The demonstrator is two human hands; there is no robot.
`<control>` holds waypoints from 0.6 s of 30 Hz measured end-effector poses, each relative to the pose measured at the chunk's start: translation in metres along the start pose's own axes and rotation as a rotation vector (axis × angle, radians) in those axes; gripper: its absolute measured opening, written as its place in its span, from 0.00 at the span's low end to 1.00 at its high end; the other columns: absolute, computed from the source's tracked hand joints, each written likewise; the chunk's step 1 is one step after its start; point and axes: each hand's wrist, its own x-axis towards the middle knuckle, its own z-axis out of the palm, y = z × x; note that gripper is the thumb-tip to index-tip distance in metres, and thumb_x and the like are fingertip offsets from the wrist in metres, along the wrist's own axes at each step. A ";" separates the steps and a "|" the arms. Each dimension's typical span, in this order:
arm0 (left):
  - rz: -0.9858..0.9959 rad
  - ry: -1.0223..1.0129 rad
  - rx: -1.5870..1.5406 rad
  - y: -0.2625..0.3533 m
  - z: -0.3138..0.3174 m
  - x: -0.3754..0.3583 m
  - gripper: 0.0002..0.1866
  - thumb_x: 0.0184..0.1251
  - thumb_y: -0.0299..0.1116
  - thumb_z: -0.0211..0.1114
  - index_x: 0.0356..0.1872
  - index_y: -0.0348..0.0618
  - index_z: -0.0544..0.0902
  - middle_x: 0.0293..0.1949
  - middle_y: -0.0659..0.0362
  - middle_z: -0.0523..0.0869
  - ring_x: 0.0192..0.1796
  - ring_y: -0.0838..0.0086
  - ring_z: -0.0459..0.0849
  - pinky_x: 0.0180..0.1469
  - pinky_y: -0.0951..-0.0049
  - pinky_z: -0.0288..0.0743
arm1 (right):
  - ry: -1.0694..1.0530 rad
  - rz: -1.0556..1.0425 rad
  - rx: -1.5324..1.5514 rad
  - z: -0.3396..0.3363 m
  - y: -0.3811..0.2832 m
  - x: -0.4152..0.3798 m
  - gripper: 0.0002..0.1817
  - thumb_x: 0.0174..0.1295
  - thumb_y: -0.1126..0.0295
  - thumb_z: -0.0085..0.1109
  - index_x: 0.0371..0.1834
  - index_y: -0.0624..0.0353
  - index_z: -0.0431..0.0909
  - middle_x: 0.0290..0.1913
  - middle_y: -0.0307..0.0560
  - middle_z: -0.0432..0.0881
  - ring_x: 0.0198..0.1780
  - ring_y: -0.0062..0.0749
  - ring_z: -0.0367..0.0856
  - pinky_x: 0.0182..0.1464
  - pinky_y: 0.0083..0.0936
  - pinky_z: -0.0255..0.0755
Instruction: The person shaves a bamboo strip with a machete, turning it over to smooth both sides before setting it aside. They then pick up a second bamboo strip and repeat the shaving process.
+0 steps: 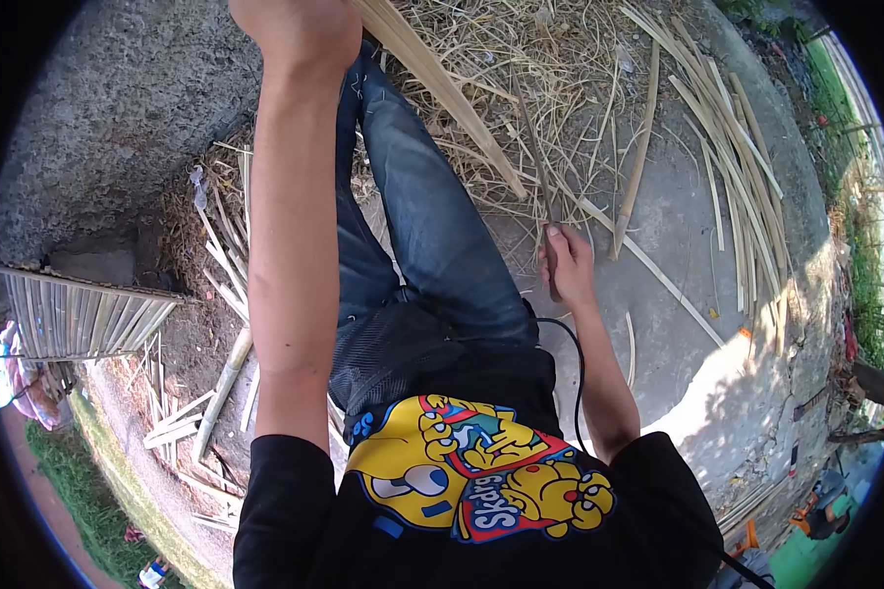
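My left hand is raised at the top edge, its fingers cut off by the frame. From beside it a long, pale bamboo strip slants down to the right, over my knee, its lower end near the knife. My right hand is closed round the dark handle of a knife, low beside my thigh. The knife's thin, brown blade points up and away, over the shavings heaped on the ground, and passes close to the strip's lower end.
Split bamboo strips lie piled on the concrete to the right, with a single strip nearer. More bamboo pieces are on the left, below a rough concrete wall. A bamboo slat panel stands far left. A black cable loops by my right forearm.
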 end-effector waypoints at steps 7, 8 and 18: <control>-0.086 0.024 -0.026 0.011 -0.007 0.004 0.29 0.81 0.64 0.52 0.26 0.54 0.63 0.20 0.70 0.52 0.18 0.82 0.50 0.21 0.75 0.47 | -0.039 -0.180 -0.027 0.025 -0.041 -0.004 0.24 0.82 0.50 0.47 0.47 0.62 0.79 0.21 0.35 0.72 0.16 0.18 0.70 0.19 0.21 0.62; -0.089 0.021 -0.022 0.011 -0.007 0.003 0.29 0.81 0.64 0.52 0.26 0.54 0.63 0.20 0.70 0.52 0.18 0.82 0.50 0.21 0.75 0.47 | -0.040 -0.178 -0.022 0.024 -0.011 -0.002 0.24 0.82 0.50 0.47 0.47 0.62 0.79 0.21 0.35 0.72 0.16 0.18 0.70 0.19 0.21 0.62; -0.067 -0.090 -0.083 0.015 -0.004 0.001 0.28 0.84 0.62 0.48 0.25 0.55 0.61 0.19 0.70 0.52 0.17 0.82 0.48 0.20 0.75 0.46 | -0.033 0.153 0.039 0.015 -0.047 0.008 0.28 0.80 0.44 0.46 0.43 0.63 0.75 0.22 0.40 0.73 0.14 0.22 0.69 0.15 0.24 0.63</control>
